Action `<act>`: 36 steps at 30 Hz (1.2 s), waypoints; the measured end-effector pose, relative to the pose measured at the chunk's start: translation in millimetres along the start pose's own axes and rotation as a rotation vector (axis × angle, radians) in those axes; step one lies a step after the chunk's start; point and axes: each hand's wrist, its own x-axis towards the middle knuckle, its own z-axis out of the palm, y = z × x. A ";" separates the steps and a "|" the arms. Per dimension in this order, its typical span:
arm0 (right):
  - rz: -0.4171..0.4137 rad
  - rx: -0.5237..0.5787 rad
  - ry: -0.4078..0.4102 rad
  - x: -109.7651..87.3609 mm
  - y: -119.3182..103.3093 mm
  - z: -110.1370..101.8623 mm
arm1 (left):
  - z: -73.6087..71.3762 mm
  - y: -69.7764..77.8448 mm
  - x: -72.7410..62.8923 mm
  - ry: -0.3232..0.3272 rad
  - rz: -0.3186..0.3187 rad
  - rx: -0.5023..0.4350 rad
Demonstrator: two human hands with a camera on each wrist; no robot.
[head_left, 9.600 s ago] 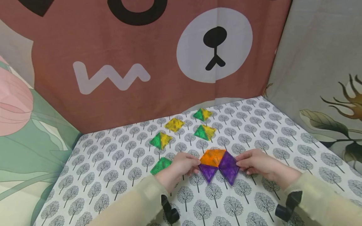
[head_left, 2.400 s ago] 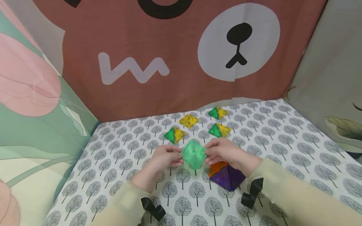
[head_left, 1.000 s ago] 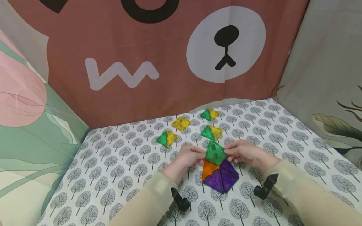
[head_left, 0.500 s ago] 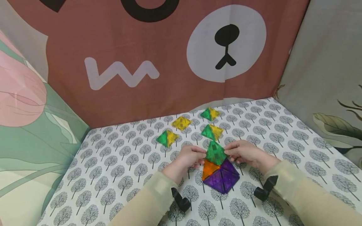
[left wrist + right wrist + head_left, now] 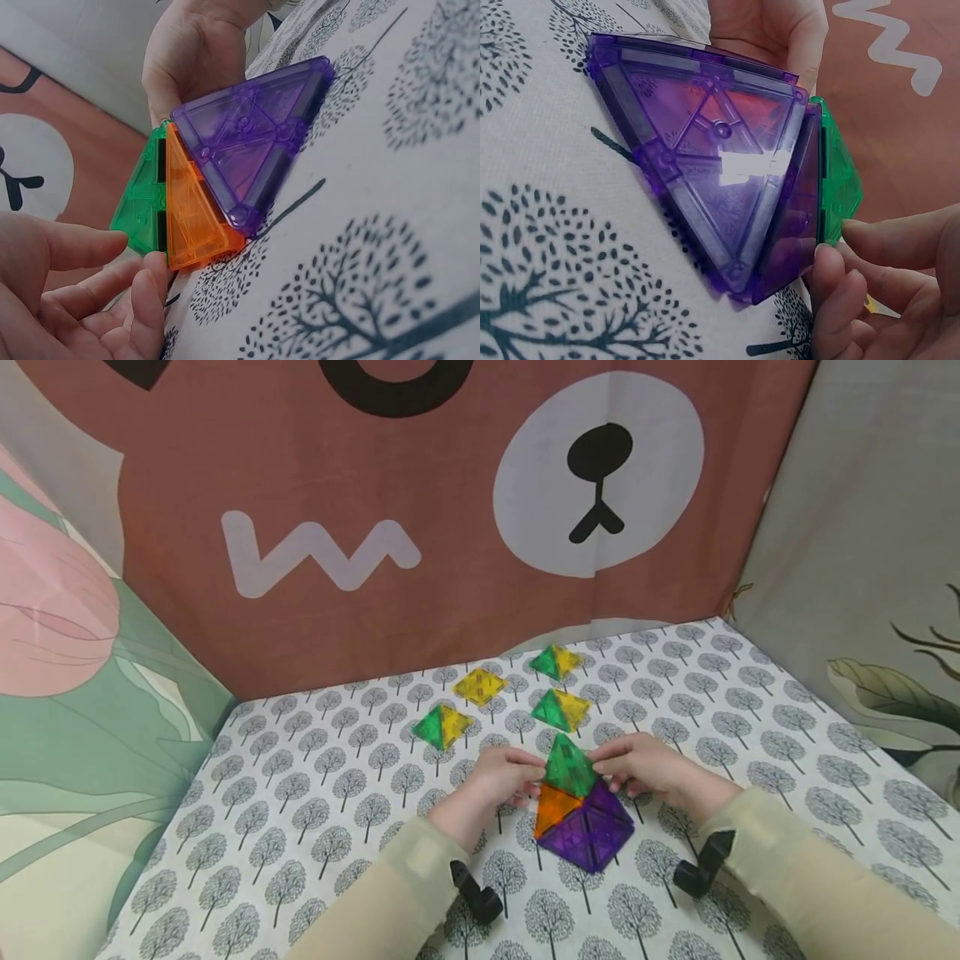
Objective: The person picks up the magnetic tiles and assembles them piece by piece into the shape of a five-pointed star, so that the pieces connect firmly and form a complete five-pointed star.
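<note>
Magnetic tiles are grouped at the middle of the cloth in the head view. A green magnetic tile piece point(image 5: 567, 767) meets the far edges of an orange tile point(image 5: 557, 808) and purple tiles point(image 5: 592, 835), which stand as a raised, pyramid-like shape. My left hand point(image 5: 487, 789) pinches the green piece's left corner between thumb and fingers. At its right corner, my right hand point(image 5: 651, 770) pinches it the same way. Both wrist views show the green edge against the structure: beside the orange tile point(image 5: 187, 217) on the left, beside a purple tile point(image 5: 712, 161) on the right.
Further back lie three green-and-yellow tile pieces point(image 5: 442, 727) and a yellow one point(image 5: 480, 687) on the tree-print cloth point(image 5: 315, 827). A bear-print curtain point(image 5: 337, 635) hangs behind, with a grey, plant-print curtain point(image 5: 847, 510) at the right.
Orange and purple tiles that lay spread out earlier now form a raised shape. The green piece came from the left, through the air, onto its far side. Over the last second the hands barely moved.
</note>
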 end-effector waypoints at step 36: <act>0.052 0.531 -0.178 -115.1 21.2 11.3 | -12.5 -5.1 -10.0 -0.044 0.019 -0.056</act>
